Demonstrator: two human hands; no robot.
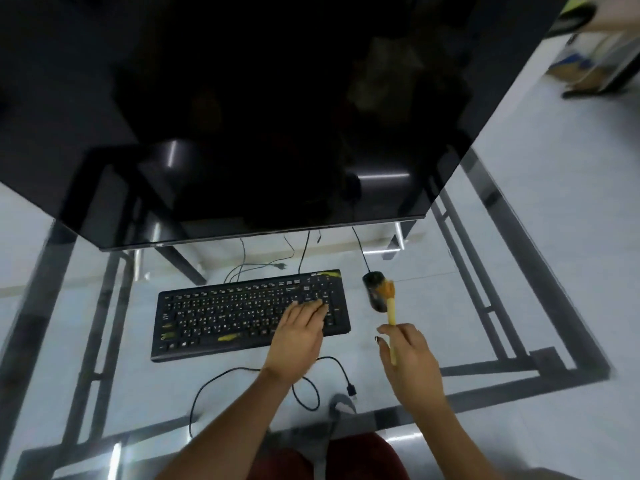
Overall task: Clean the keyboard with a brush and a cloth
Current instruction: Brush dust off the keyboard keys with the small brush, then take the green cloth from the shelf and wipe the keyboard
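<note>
Left hand [300, 336] flat on keyboard [242, 315], right hand [408, 358] gripping brush [389, 306] over mouse [374, 289], monitor [259, 116] behind

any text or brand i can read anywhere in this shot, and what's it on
Raised logo on the top right edge of the keyboard: looks like "acer", but too blurred to be sure.
Key legends on the keyboard: white marks, too small and blurred to read.
Monitor: dark screen, no readable text.
Mouse, brush: no text visible.
Nothing else in the view carries readable writing.
</note>
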